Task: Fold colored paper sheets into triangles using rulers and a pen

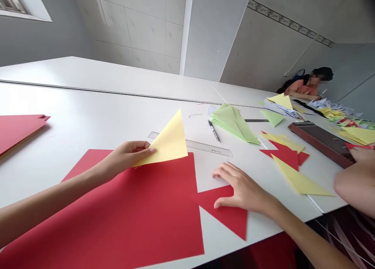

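My left hand (129, 157) pinches the lower left corner of a yellow paper triangle (170, 144), lifted above the far edge of a large red paper sheet (140, 210). The triangle covers part of a clear ruler (209, 147) lying behind it. Over a red paper triangle (225, 206) at the sheet's right edge, my right hand (238, 189) hovers or rests with thumb and fingers apart; whether it touches the paper I cannot tell. It holds nothing.
A pen (213, 130) lies by green paper triangles (233, 122). Red paper (20, 130) is stacked at left. Yellow triangles (299, 177) and a paper trimmer (322, 142) lie at right, near another person's arm (357, 183). Someone (304, 87) sits at the far end.
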`<action>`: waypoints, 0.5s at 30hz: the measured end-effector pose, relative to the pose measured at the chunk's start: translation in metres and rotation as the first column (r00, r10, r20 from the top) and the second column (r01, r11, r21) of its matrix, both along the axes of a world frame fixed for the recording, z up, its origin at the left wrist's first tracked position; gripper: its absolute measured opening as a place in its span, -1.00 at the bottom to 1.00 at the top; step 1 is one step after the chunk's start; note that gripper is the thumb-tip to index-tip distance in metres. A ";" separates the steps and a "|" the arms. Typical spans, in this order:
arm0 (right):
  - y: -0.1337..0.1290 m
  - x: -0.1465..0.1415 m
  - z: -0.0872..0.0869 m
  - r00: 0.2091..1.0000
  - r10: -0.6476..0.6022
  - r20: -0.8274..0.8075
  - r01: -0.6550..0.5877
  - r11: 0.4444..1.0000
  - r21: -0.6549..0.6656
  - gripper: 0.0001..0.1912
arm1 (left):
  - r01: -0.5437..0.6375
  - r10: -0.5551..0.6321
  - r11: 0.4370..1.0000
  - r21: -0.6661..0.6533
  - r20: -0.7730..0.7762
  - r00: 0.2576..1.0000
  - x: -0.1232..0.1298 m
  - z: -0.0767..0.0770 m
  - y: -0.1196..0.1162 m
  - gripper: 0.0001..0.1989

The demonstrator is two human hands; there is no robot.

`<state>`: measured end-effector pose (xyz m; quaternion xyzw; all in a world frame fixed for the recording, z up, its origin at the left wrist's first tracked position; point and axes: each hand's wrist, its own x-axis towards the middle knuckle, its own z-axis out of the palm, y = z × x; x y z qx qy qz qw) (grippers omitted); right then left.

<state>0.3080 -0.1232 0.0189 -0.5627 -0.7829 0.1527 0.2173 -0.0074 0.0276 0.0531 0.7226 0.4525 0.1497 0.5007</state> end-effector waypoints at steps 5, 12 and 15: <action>-0.015 -0.009 -0.036 0.995 -0.055 0.086 0.031 0.965 0.260 -0.66 | -0.069 0.073 0.995 -0.074 0.057 0.996 -0.006 -0.005 -0.010 -0.54; 0.011 0.049 -0.027 0.884 -0.420 0.204 0.286 0.832 0.475 -0.58 | -0.122 0.128 0.989 -0.087 0.069 0.989 -0.015 -0.007 -0.020 -0.55; 0.034 0.106 -0.011 0.735 -0.665 0.132 0.495 0.659 0.566 -0.54 | -0.172 0.172 0.985 -0.007 0.058 0.983 -0.031 -0.006 -0.016 -0.54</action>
